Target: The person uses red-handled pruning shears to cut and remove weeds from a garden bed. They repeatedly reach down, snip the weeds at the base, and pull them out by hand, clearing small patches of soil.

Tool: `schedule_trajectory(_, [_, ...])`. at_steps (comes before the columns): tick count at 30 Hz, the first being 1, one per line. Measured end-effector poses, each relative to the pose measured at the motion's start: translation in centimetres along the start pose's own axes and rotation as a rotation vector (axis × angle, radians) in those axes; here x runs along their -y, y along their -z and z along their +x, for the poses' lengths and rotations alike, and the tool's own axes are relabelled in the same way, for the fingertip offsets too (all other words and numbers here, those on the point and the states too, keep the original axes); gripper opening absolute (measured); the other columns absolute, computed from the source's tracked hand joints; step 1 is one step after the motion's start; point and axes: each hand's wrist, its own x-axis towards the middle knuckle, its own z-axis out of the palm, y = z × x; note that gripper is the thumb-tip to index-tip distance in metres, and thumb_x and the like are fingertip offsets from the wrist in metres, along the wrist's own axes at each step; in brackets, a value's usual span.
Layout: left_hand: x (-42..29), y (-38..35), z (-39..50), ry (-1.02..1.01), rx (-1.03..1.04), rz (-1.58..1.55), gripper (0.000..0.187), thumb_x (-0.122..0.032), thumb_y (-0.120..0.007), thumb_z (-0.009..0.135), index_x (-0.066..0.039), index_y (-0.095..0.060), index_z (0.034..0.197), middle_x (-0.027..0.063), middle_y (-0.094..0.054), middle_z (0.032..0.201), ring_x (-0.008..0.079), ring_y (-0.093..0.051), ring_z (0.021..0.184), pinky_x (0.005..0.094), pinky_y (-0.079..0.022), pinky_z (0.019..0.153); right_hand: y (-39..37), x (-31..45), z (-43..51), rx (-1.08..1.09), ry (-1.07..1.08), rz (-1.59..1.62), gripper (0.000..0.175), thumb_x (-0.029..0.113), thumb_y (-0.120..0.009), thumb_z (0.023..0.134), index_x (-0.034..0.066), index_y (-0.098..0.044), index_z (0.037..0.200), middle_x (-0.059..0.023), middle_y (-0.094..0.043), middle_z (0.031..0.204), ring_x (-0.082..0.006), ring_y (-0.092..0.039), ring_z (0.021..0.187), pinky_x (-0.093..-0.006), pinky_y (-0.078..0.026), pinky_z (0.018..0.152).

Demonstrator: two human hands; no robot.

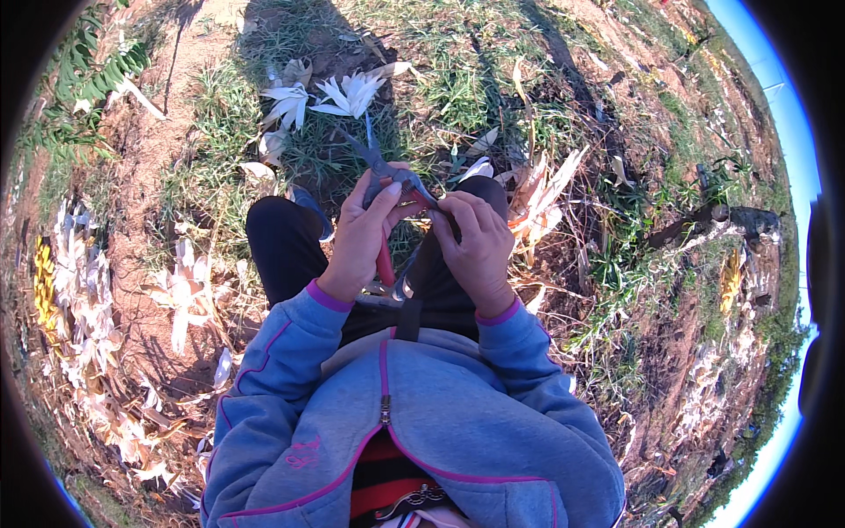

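Observation:
My left hand is closed around pruning shears with red handles, above my knees. Their blades stand apart and point away from me, over the grass. My right hand pinches the end of one handle between thumb and fingers. The other red handle hangs down beside my left palm. Beyond the blades lie white, opened corn husks on the grass. More dry husks lie on the ground just past my right knee.
A heap of yellow corn cobs lies at the far left beside a row of pale husks. Single husks lie on bare soil left of my legs. A cut log is at the right. Leafy green plants grow at upper left.

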Motion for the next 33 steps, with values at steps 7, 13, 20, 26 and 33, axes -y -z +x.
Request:
schedule_trajectory(7, [0.2, -0.3, -0.3, 0.005, -0.052, 0.032, 0.028, -0.008, -0.042, 0.095, -0.001, -0.047, 0.122, 0.0086, -0.057, 0.104, 0.0197, -0.060, 0.098, 0.0366, -0.050, 0.089, -0.7, -0.5, -0.3, -0.052, 0.083, -0.060, 0.017, 0.012, -0.070, 0.073, 0.0105, -0.059, 0.087, -0.0012, -0.062, 0.082, -0.0170, -0.060, 0.069, -0.0284, -0.047, 0.059])
schedule_trajectory(13, [0.3, -0.1, -0.3, 0.019, -0.035, 0.018, 0.028, -0.008, -0.042, 0.096, 0.000, -0.047, 0.122, 0.0092, -0.057, 0.104, 0.0208, -0.059, 0.099, 0.0368, -0.049, 0.089, -0.4, 0.2, -0.3, 0.131, -0.197, 0.186, 0.023, 0.008, -0.066, 0.077, 0.0077, -0.058, 0.098, -0.0061, -0.062, 0.083, -0.0209, -0.063, 0.074, -0.0298, -0.050, 0.063])
schedule_trajectory(20, [0.3, 0.3, -0.1, 0.024, 0.013, 0.002, 0.025, -0.006, -0.041, 0.096, 0.001, -0.048, 0.119, 0.0118, -0.056, 0.109, 0.0206, -0.059, 0.100, 0.0351, -0.050, 0.089, -0.7, -1.1, -0.5, 0.293, -0.537, 0.929, 0.040, 0.009, -0.056, 0.090, 0.0008, -0.043, 0.127, -0.0111, -0.063, 0.105, -0.0144, -0.063, 0.089, -0.0246, -0.050, 0.079])
schedule_trajectory(26, [0.5, 0.5, 0.2, 0.015, 0.043, -0.014, 0.025, -0.005, -0.040, 0.096, 0.002, -0.046, 0.118, 0.0147, -0.057, 0.108, 0.0218, -0.059, 0.100, 0.0361, -0.048, 0.092, -0.2, -1.0, -0.5, 0.392, -0.612, 0.868, 0.041, 0.007, -0.054, 0.091, 0.0012, -0.042, 0.129, -0.0109, -0.063, 0.107, -0.0115, -0.062, 0.089, -0.0214, -0.047, 0.079])
schedule_trajectory(33, [1.1, 0.9, 0.7, -0.046, 0.011, 0.080, 0.026, -0.007, -0.042, 0.096, 0.002, -0.045, 0.120, 0.0167, -0.057, 0.109, 0.0225, -0.058, 0.101, 0.0373, -0.047, 0.092, 0.1, -0.8, -0.3, 0.503, -0.469, 0.733, 0.066, 0.019, -0.068, 0.083, 0.0000, -0.033, 0.136, -0.0148, -0.056, 0.118, -0.0168, -0.055, 0.106, -0.0290, -0.043, 0.091])
